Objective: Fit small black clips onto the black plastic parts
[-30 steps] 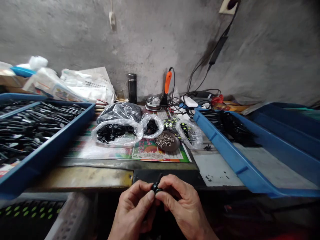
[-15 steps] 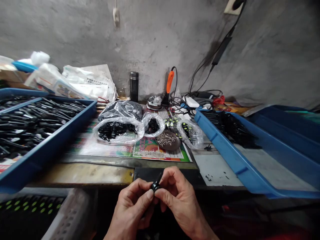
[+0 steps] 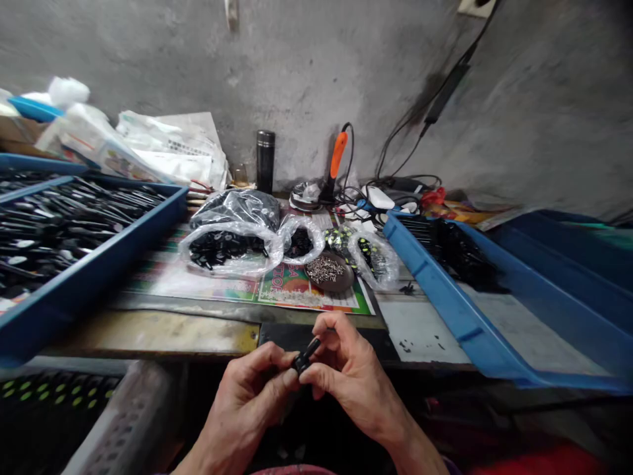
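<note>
Left hand (image 3: 252, 396) and right hand (image 3: 353, 382) pinch a small black part (image 3: 301, 358), apparently mid-handling; long black pieces (image 3: 64, 224) crowd the left-hand blue tray (image 3: 119, 254); loose metal pieces (image 3: 324, 268) remain in the dish (image 3: 341, 283).

A part (image 3: 302, 356) between left hand (image 3: 250, 389) and right hand (image 3: 351, 373), before a bench (image 3: 188, 330). On it: left tray (image 3: 111, 257), right tray (image 3: 435, 290), bags (image 3: 242, 208) and dish (image 3: 339, 280) between, flask (image 3: 266, 163) behind.

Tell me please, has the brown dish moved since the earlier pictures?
No, the brown dish keeps its place near the right corner of the printed sheet.
</note>
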`<action>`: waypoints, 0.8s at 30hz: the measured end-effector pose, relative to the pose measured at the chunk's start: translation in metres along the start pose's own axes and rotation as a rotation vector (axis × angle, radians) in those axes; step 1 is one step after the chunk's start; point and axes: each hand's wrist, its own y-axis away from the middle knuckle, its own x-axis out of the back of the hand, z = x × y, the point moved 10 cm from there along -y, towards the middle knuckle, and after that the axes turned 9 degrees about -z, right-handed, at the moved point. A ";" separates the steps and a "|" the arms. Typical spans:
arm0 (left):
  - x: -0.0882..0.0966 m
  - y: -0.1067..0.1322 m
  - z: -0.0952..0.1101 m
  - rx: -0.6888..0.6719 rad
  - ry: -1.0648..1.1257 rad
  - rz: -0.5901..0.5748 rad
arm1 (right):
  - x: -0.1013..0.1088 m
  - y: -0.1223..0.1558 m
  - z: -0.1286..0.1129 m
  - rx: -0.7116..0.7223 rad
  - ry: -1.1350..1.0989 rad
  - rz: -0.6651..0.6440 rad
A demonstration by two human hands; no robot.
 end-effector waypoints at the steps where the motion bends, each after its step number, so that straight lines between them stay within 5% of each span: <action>1: 0.000 0.001 0.001 -0.011 -0.037 0.005 | 0.001 -0.001 -0.001 0.004 0.019 -0.002; 10: 0.008 0.008 0.023 -0.169 -0.504 0.135 | 0.008 -0.002 -0.032 0.203 0.493 -0.030; 18: 0.014 0.006 -0.001 -0.038 -0.128 0.147 | 0.002 -0.017 0.013 0.074 -0.167 -0.055; 21: 0.014 0.003 -0.009 0.009 -0.007 0.161 | 0.004 -0.012 0.013 0.100 -0.130 0.015; 24: 0.013 0.002 -0.019 0.053 0.133 0.179 | 0.013 0.001 -0.009 0.233 0.180 0.193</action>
